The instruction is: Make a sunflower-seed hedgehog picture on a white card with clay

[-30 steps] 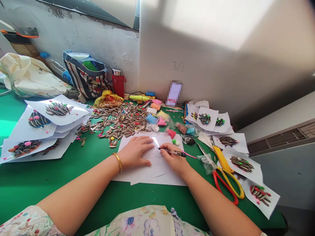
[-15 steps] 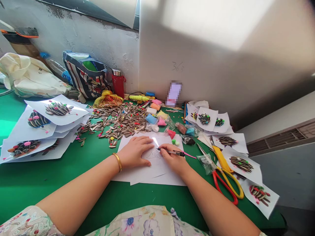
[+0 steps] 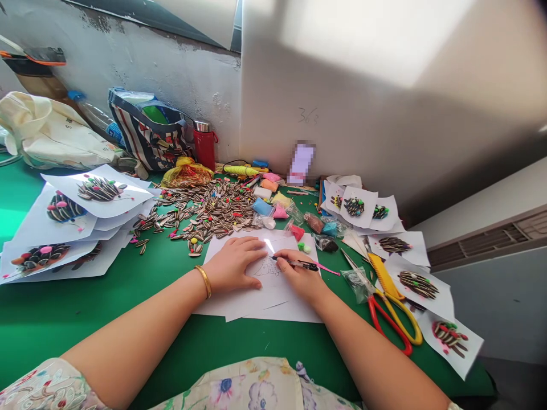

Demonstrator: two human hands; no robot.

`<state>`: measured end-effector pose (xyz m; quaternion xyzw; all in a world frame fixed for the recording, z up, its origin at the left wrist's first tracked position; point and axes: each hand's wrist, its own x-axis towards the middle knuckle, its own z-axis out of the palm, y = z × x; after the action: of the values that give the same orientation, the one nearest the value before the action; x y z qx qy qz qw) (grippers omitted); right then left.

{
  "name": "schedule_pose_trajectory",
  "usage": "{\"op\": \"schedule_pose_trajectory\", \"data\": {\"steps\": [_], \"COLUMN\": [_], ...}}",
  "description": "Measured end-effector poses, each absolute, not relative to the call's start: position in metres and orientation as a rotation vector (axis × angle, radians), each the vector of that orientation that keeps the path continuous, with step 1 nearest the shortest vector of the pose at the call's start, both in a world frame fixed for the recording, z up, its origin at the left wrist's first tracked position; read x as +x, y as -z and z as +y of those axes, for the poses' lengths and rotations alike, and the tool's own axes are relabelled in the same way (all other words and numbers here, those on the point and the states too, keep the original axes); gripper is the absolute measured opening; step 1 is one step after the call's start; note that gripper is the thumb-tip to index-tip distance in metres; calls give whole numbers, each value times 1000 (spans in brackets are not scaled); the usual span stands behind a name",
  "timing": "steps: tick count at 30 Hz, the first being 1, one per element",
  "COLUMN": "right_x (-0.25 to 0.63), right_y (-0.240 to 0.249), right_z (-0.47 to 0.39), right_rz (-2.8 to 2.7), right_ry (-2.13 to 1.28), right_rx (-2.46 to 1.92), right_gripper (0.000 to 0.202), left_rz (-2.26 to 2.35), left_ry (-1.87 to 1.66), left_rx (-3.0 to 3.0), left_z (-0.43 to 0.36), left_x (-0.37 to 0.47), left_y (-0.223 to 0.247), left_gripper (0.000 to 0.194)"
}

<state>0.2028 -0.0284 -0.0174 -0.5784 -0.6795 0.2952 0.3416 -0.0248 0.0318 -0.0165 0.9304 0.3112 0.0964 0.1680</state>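
White sheets of paper (image 3: 256, 302) lie overlapped on the green table in front of me. My left hand (image 3: 235, 265) rests flat on the top sheet, fingers spread toward the right. A black pen (image 3: 301, 263) is pinched in my right hand (image 3: 299, 279), its tip on or just over the paper. Thin drawn lines (image 3: 265, 267) show on the sheet between my two hands; my left fingers and the pen hand partly cover the drawing.
Beyond the paper spreads a heap of sunflower seeds (image 3: 226, 208). Colored clay packets (image 3: 262, 206) sit beside it. To the right lie scissors (image 3: 397, 316) and a yellow cutter (image 3: 384, 276). Seed-decorated sheets (image 3: 128, 202) are stacked at left, with others (image 3: 444, 293) along the right edge.
Hardly anything differs. The pen and my right hand have shifted very slightly left; my left hand stays in place on the paper.
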Motion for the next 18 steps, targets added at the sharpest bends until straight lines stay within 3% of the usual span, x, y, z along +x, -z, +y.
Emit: {"op": "schedule_pose_trajectory", "data": {"steps": [18], "right_x": [205], "right_y": [17], "right_z": [-28], "right_rz": [-1731], "right_ry": [-744], "right_rx": [-1535], "right_gripper": [23], "left_rz": [888], "left_ry": [-258], "left_rx": [2644], "left_z": [31], "left_x": [-25], "left_y": [15], "left_gripper": [77]}}
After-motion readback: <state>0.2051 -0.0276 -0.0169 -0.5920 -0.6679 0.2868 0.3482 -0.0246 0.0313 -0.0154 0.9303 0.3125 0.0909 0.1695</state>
